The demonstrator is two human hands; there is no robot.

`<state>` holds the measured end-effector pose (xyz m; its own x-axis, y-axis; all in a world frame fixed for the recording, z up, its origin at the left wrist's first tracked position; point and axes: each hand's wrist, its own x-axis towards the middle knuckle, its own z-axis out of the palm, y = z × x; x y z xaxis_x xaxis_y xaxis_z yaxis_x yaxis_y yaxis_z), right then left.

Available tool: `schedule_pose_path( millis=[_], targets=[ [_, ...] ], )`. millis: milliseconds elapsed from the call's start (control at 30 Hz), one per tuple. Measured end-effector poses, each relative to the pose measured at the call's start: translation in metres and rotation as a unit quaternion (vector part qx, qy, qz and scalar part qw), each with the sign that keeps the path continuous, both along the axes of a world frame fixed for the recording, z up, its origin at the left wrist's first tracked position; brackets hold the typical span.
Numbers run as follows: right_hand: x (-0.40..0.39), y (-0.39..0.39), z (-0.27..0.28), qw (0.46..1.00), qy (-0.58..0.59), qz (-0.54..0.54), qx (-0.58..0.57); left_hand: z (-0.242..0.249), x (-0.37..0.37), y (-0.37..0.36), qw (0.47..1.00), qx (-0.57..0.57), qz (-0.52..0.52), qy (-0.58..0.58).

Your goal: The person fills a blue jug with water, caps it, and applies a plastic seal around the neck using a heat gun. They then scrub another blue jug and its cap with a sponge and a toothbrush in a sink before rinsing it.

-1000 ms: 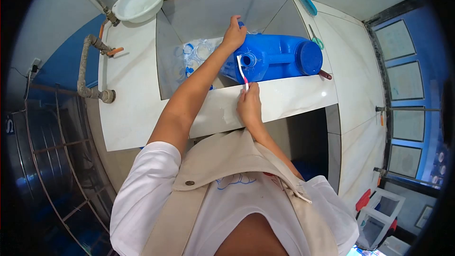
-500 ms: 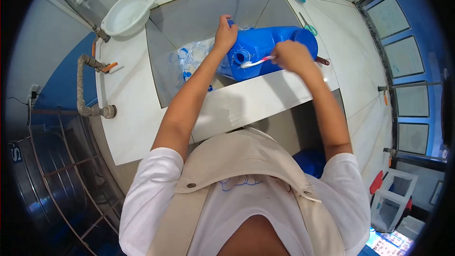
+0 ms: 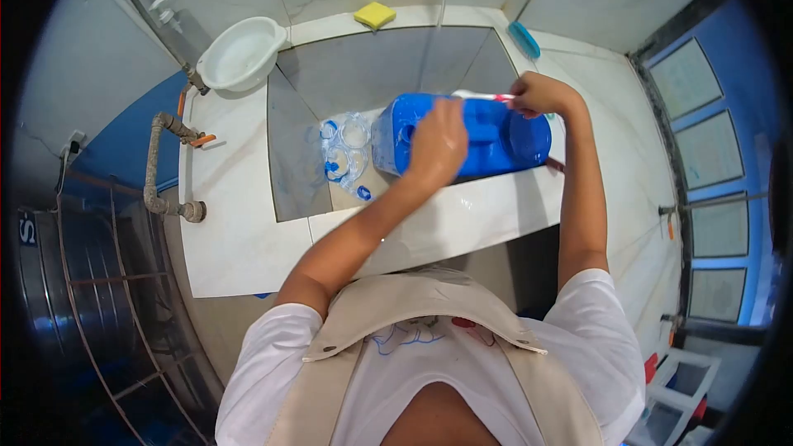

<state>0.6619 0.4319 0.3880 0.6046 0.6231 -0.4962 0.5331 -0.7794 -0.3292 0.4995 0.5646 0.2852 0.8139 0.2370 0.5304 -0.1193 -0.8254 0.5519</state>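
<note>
A large blue plastic jug (image 3: 487,161) lies on its side in the grey-walled sink (image 3: 299,194), its round screw-cap end to the right and its open neck on the left, partly behind my left hand. My left hand (image 3: 440,147) is over the near left part of the jug, its fingers blurred, so its grip cannot be made out. Above the jug's right end, my right hand (image 3: 545,95) is closed on a white and pink toothbrush (image 3: 483,97), whose bristle end points left along the jug's far edge. Clear plastic bottles (image 3: 345,144) with blue caps lie left of the jug.
A white basin (image 3: 242,56) sits at the back left corner of the counter. On the far ledge is a yellow sponge (image 3: 375,15); a turquoise brush (image 3: 524,40) lies at the back right. A pipe with an orange-handled valve (image 3: 155,157) rises at left.
My left hand has moved from the jug's far left corner to over its near side. The right hand has carried the toothbrush from beside the open neck to the far right side.
</note>
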Motion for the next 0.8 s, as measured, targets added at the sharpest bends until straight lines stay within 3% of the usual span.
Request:
schedule_pose_path(
  millis=[33, 100, 167, 233, 300, 400, 433, 467, 500, 567, 600, 667, 800],
  targets=[
    [0.02, -0.011, -0.004, 0.999, -0.021, -0.037, 0.01, -0.007, 0.005, -0.014, 0.997, 0.072, -0.008, 0.016],
    [0.079, -0.035, -0.045, 0.983, -0.079, -0.131, 0.1, -0.03, 0.025, -0.038, 0.986, 0.133, -0.021, -0.094],
    [0.141, -0.065, -0.099, 0.966, -0.229, -0.117, 0.007, -0.037, 0.048, -0.039, 0.976, 0.166, 0.003, -0.139],
    [0.158, -0.093, -0.139, 0.93, -0.322, -0.175, -0.038, -0.032, 0.071, -0.033, 0.982, 0.186, 0.033, -0.026],
    [0.153, -0.112, -0.149, 0.923, -0.284, -0.257, -0.037, -0.028, 0.099, -0.017, 0.985, 0.164, 0.033, -0.036],
    [0.17, -0.108, -0.162, 0.904, -0.389, -0.17, -0.054, -0.02, 0.144, 0.015, 0.99, 0.128, 0.032, -0.043],
    [0.191, -0.089, -0.16, 0.905, -0.41, -0.115, 0.004, -0.018, 0.158, 0.02, 0.996, 0.073, 0.023, -0.051],
    [0.189, -0.045, -0.128, 0.924, -0.34, -0.13, 0.118, -0.017, 0.169, 0.022, 0.998, 0.019, 0.012, -0.061],
    [0.182, 0.002, -0.102, 0.907, -0.324, -0.068, 0.261, -0.017, 0.177, 0.024, 0.998, 0.019, 0.015, -0.059],
    [0.16, 0.09, -0.052, 0.944, -0.073, -0.028, 0.319, -0.014, 0.185, 0.03, 0.999, 0.038, 0.02, 0.009],
    [0.138, 0.124, -0.03, 0.941, 0.082, -0.031, 0.326, -0.013, 0.188, 0.032, 0.999, 0.04, 0.023, 0.011],
    [0.119, 0.16, -0.013, 0.931, 0.243, -0.065, 0.266, -0.013, 0.191, 0.037, 0.995, 0.087, 0.021, 0.04],
    [0.129, 0.165, -0.017, 0.889, 0.343, -0.104, 0.283, -0.015, 0.194, 0.038, 0.994, 0.095, 0.017, 0.045]
  ],
)
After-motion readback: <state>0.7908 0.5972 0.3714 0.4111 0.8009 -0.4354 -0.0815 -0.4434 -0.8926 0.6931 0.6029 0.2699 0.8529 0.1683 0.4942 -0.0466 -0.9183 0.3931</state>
